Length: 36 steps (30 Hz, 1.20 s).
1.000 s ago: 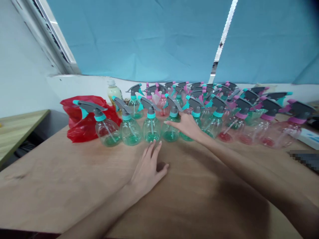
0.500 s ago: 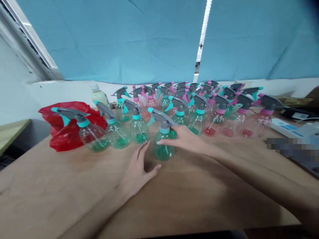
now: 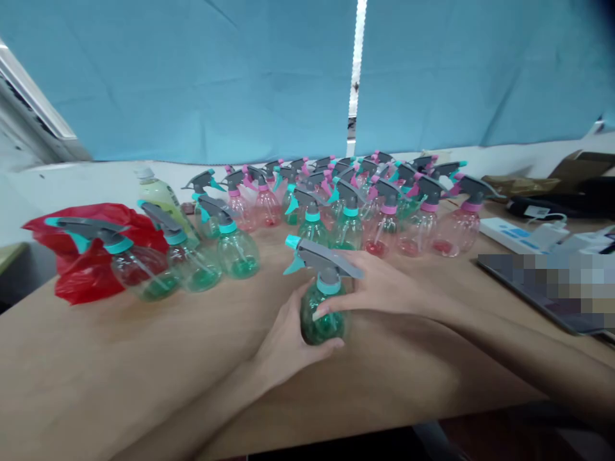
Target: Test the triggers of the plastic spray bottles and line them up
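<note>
Both my hands are on a green spray bottle [image 3: 323, 323] with a grey and turquoise trigger head, held near the front middle of the table. My left hand [image 3: 291, 342] wraps round its lower left side, thumb across the front near the base. From the right, my right hand [image 3: 379, 285] grips the upper body, thumb on the front; its other fingers are hidden behind the bottle. Just left stands another green spray bottle [image 3: 237, 253], and behind are a green spray bottle [image 3: 346, 227] and a pink spray bottle [image 3: 382, 230].
Rows of green and pink spray bottles fill the back of the wooden table [image 3: 168, 365]. At the left are a red plastic bag [image 3: 86, 275] and a pale yellow-green bottle [image 3: 161, 195]. A white power strip [image 3: 509, 235] and a partly blurred dark flat device [image 3: 523, 294] lie right.
The green spray bottle has come nearer, away from the row, in my right hand. My left hand has closed round its lower part. The view has turned slightly right.
</note>
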Tool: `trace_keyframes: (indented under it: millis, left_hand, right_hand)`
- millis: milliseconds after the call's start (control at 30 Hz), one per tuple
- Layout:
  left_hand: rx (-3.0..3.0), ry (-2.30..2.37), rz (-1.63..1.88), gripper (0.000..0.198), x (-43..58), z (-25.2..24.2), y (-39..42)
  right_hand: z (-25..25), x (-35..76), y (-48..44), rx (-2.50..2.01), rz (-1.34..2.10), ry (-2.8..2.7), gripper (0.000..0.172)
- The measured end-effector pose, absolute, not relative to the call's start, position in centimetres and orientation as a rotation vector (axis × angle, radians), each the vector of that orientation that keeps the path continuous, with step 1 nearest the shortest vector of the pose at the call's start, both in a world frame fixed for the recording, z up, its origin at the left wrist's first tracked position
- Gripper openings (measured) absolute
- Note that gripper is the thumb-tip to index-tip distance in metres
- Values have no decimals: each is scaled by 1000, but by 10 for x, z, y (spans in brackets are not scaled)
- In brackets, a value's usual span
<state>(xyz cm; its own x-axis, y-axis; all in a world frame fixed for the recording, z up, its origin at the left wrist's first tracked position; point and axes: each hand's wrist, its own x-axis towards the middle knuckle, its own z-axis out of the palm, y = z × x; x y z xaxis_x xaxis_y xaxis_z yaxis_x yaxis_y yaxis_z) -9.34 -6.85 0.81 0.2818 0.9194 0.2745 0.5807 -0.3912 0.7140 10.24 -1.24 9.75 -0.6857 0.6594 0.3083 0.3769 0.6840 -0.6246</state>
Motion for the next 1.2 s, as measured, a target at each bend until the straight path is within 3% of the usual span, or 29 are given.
trace_keyframes:
  millis: [100, 367, 533, 867, 1200]
  left_hand:
    - [2082, 1324, 891, 88, -76, 8, -64]
    - [2179, 1166, 829, 89, -42, 14, -41]
    - [2218, 1076, 827, 85, -34, 19, -25]
    - [2405, 1180, 616, 89, -61, 12, -15]
    - [2610, 1312, 386, 70, -82, 5, -17]
  right_hand:
    - [90, 113, -6, -777, 765, -2266, 68]
    - [89, 125, -3, -640, 1070, -1943, 33]
    - [88, 129, 6, -633, 1180, -1824, 21]
    - [85, 128, 26, -617, 1116, -1931, 19]
    - [75, 138, 42, -699, 1003, -1949, 22]
